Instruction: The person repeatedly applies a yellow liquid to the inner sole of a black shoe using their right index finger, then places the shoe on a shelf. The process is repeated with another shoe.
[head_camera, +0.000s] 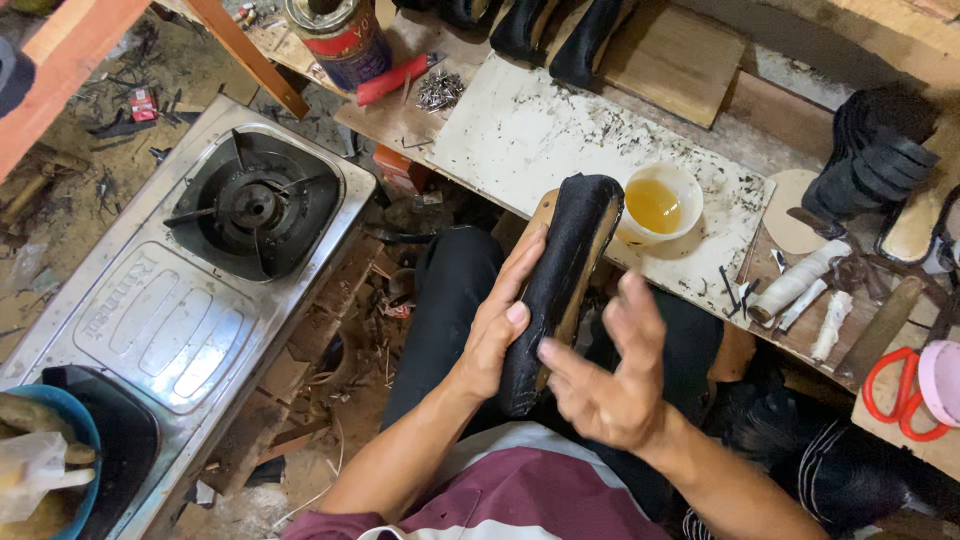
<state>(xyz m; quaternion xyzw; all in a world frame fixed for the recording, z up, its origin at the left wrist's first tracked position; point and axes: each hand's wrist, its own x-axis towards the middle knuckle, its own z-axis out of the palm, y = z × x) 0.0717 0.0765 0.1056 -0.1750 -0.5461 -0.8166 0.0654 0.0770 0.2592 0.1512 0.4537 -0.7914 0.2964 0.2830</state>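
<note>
Long black fabric-covered shoe upper on a wooden last (558, 285) held upright over the lap, near edge of the stained white work board (520, 130). Left hand (497, 325) wraps its left side, fingers pressed flat on the fabric, thumb behind. Right hand (605, 375) open, fingers spread, just right of the piece, blurred; contact cannot be told. Judgement: light, stiff core under a soft, pliable skin; grip mid-length around the core. White cup of amber liquid (658, 203) sits just beyond.
</note>
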